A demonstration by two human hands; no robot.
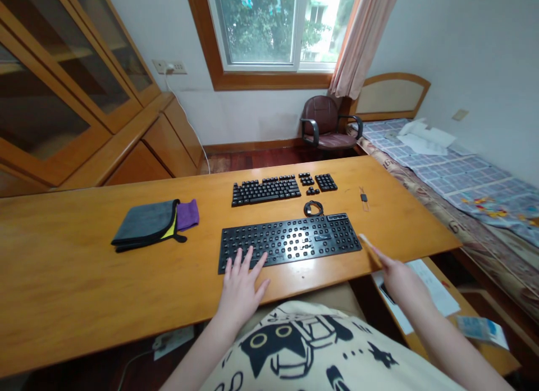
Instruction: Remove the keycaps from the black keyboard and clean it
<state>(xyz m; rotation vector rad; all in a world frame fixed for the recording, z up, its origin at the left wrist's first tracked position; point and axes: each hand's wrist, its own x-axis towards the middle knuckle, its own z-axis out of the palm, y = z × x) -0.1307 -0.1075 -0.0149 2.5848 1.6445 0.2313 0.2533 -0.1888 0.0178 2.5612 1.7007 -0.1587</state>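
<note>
A black keyboard base (290,240) with its keycaps off lies near the desk's front edge, bare switches showing. My left hand (242,287) rests on its lower left part, fingers spread. To the right of the base, my right hand (398,276) is closed around a slim brush (370,244) that looks like a toothbrush, its pale tip pointing at the base's right end without visibly touching it. Behind the base, the removed black keycaps (267,190) are laid out in keyboard order. A coiled black cable (313,208) sits between the two. A small wire keycap puller (364,198) lies farther right.
A folded grey cloth (145,224) with a purple cloth (187,213) is on the desk's left side. Below the right edge, a lower surface holds papers (433,287) and a blue-white packet (482,329). Beyond the desk stand a chair (326,118) and a bed (442,160).
</note>
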